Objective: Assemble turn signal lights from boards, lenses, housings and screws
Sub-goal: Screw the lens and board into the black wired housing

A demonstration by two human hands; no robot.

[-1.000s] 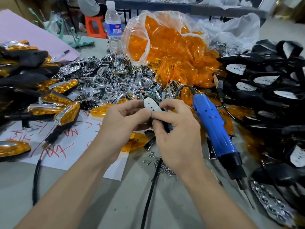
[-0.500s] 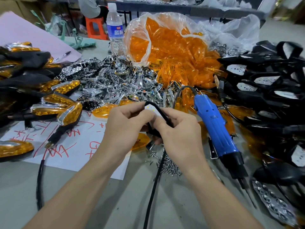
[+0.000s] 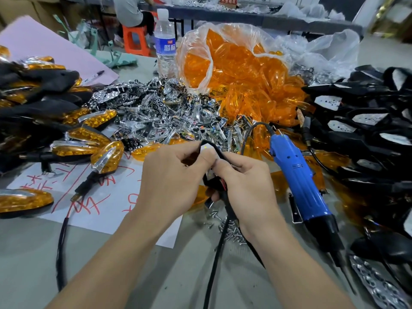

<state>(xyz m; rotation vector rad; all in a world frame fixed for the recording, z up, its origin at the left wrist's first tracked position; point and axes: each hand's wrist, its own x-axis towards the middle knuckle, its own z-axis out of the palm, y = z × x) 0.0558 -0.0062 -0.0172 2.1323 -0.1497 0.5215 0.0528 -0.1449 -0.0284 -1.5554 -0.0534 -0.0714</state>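
My left hand (image 3: pixel 169 179) and my right hand (image 3: pixel 247 186) together hold a black housing (image 3: pixel 215 152) with a white board in it at the table's middle. My fingers hide most of the housing. Its black cable (image 3: pixel 214 253) hangs down toward me. Loose screws (image 3: pixel 229 230) lie under my hands. Behind them spreads a heap of chrome reflectors (image 3: pixel 160 117). A clear bag of orange lenses (image 3: pixel 236 70) stands further back. Black housings with boards (image 3: pixel 365 130) are piled at the right. Finished amber lights (image 3: pixel 87 148) lie at the left.
A blue electric screwdriver (image 3: pixel 298 181) lies just right of my right hand, tip toward me. A water bottle (image 3: pixel 165 43) stands at the back. White paper with red writing (image 3: pixel 107 197) covers the table at left. A person sits on an orange stool (image 3: pixel 136 39) behind.
Both hands have tilted the housing so that its white board faces away from me and less of it shows. The hands dropped slightly toward me.
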